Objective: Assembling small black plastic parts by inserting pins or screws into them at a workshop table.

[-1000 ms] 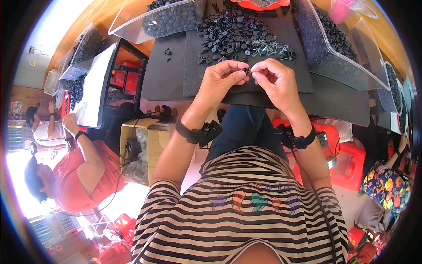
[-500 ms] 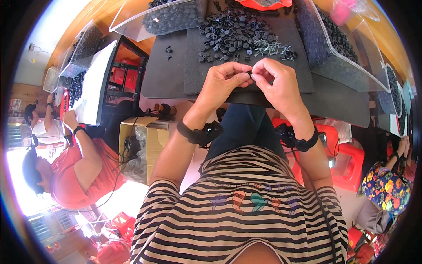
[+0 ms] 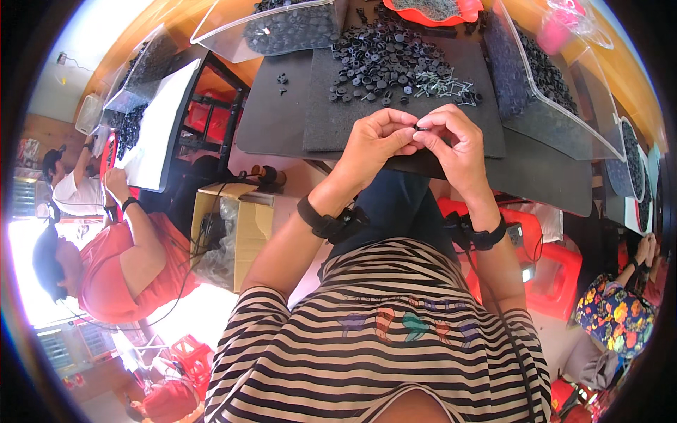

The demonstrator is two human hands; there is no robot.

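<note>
**Both hands pinch one small black part above the mat**

Both hands meet over the near edge of the dark foam mat (image 3: 282, 120). Left hand (image 3: 372, 141) and right hand (image 3: 457, 144) have their fingers curled inward, thumb and fingertips pressed together around a small black part (image 3: 419, 127) held between them, just above the mat and not resting on it. Each wrist carries a black strap with a cable running off it.

Beyond the hands lies a loose pile of black parts (image 3: 381, 60) of the same sort, and just to its right a scatter of small pale metal pins (image 3: 441, 86). Clear plastic trays (image 3: 233, 25) filled with dark parts stand at the far left and along the right side, and a red dish (image 3: 469, 10) sits at the top edge.

Judging by its look, the part is light, stiff and hard, probably moulded plastic or rubber, and smooth enough to slip. Its smallness is the real difficulty: a fingertip pinch on opposite sides of its rim seems the safest hold, with only light pressure, since a squeeze could flick it away into the pile.

To the left, other people sit at a neighbouring table, one in a red shirt (image 3: 113, 271).
</note>
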